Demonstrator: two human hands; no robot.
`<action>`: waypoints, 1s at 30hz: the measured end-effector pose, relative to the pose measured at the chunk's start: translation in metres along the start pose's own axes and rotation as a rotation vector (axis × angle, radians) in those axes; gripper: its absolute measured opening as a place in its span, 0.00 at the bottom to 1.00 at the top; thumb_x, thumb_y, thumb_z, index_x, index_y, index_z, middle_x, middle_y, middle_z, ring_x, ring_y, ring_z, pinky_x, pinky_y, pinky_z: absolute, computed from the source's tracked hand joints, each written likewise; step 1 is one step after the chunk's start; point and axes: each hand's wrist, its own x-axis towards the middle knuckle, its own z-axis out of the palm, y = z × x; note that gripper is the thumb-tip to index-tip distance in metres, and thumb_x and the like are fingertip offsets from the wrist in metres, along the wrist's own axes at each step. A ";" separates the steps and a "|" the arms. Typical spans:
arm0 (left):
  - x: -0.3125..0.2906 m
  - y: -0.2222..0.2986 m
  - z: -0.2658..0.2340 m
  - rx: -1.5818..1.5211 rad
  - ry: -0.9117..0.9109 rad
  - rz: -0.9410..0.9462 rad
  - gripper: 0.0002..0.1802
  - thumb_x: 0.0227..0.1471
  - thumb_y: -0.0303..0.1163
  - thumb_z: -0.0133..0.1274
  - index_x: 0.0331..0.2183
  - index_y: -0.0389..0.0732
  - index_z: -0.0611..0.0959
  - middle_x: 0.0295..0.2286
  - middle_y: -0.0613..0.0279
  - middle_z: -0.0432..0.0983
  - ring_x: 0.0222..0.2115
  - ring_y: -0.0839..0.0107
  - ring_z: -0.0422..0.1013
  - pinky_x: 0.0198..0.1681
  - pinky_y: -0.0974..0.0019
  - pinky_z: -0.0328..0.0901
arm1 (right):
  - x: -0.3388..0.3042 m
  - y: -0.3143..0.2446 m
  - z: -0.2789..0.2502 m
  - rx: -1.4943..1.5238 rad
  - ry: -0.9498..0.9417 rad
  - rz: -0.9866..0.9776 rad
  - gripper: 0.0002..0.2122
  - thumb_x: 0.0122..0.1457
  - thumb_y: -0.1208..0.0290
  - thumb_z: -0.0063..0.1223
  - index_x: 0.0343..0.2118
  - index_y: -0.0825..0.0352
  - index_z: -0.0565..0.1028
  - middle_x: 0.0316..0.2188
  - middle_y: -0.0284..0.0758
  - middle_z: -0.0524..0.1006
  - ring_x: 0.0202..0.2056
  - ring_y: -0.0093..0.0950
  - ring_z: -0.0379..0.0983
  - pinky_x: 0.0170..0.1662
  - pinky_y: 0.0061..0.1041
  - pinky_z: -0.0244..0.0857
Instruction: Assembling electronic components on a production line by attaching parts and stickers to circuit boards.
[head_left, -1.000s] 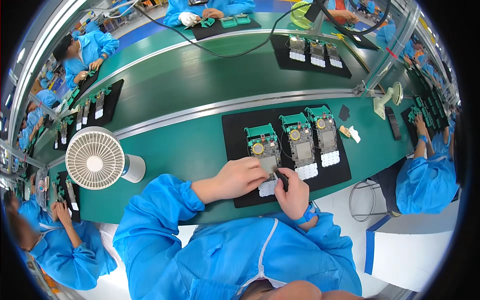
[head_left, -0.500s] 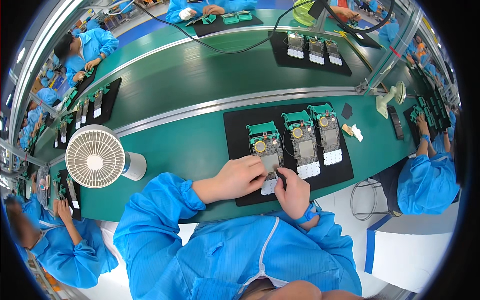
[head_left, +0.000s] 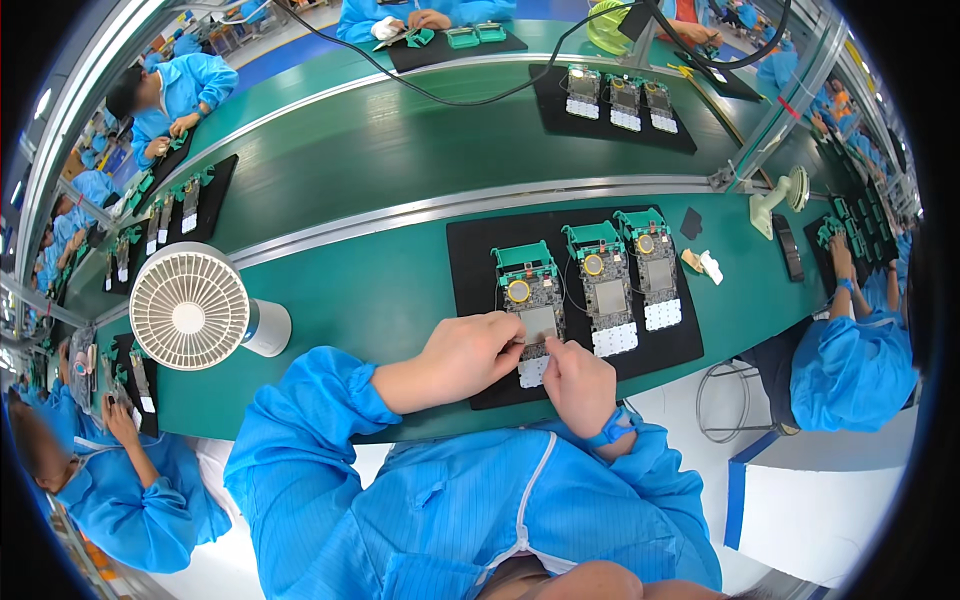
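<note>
Three circuit boards with green plastic frames at the top lie on a black mat (head_left: 475,260). Over the lower part of the left circuit board (head_left: 545,293) both hands meet. My left hand (head_left: 470,352) has its fingers pinched together at the left edge of the grey screen-like square; what they hold is hidden. My right hand (head_left: 583,385) is curled, with index finger and thumb pressed at the board's lower right; anything inside is hidden. Further right are the middle circuit board (head_left: 608,295) and the right circuit board (head_left: 658,278), each with a round yellow-rimmed part and a white keypad-like sheet.
A white fan (head_left: 190,305) stands on the green bench to the left. Right of the mat are a black pad (head_left: 691,223), crumpled scraps (head_left: 710,265), a small beige fan (head_left: 780,200) and a dark oblong object (head_left: 789,248). Co-workers in blue sit on both sides.
My right hand has shifted slightly left and up, its fingers turned inward; the dark tool seen in it before is now hidden. My left hand stays almost in place.
</note>
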 end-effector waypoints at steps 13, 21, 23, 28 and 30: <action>0.003 0.124 -0.116 -1.499 0.257 0.545 0.05 0.53 0.25 0.55 0.34 0.40 0.76 0.35 0.48 0.76 0.34 0.53 0.73 0.35 0.57 0.72 | -0.007 0.007 -0.001 0.319 0.040 0.181 0.14 0.55 0.80 0.54 0.46 0.70 0.71 0.32 0.46 0.78 0.27 0.41 0.78 0.29 0.31 0.71; -0.014 0.131 -0.142 -1.706 0.068 0.458 0.05 0.53 0.22 0.57 0.34 0.38 0.78 0.36 0.47 0.72 0.38 0.55 0.71 0.42 0.60 0.74 | -0.009 0.006 -0.001 0.318 0.001 0.183 0.13 0.57 0.80 0.51 0.47 0.71 0.69 0.32 0.44 0.78 0.30 0.35 0.78 0.34 0.27 0.71; -0.017 0.133 -0.138 -1.722 0.207 0.509 0.06 0.52 0.21 0.57 0.34 0.38 0.78 0.37 0.47 0.72 0.39 0.57 0.71 0.42 0.61 0.74 | -0.009 0.007 -0.001 0.323 0.003 0.177 0.14 0.57 0.80 0.51 0.47 0.71 0.69 0.32 0.44 0.78 0.30 0.34 0.78 0.34 0.27 0.71; 0.000 0.121 -0.143 -1.725 -0.104 0.473 0.05 0.53 0.22 0.56 0.34 0.39 0.78 0.36 0.52 0.71 0.40 0.58 0.70 0.44 0.63 0.72 | -0.009 0.007 -0.004 0.331 0.033 0.165 0.14 0.54 0.80 0.55 0.45 0.71 0.71 0.32 0.47 0.78 0.28 0.42 0.78 0.31 0.31 0.72; 0.002 0.126 -0.131 -1.712 -0.101 0.678 0.04 0.55 0.22 0.54 0.34 0.39 0.78 0.36 0.53 0.71 0.41 0.58 0.69 0.46 0.64 0.71 | -0.006 0.007 -0.003 0.333 0.032 0.142 0.14 0.54 0.80 0.55 0.45 0.71 0.71 0.32 0.47 0.78 0.28 0.42 0.78 0.31 0.31 0.72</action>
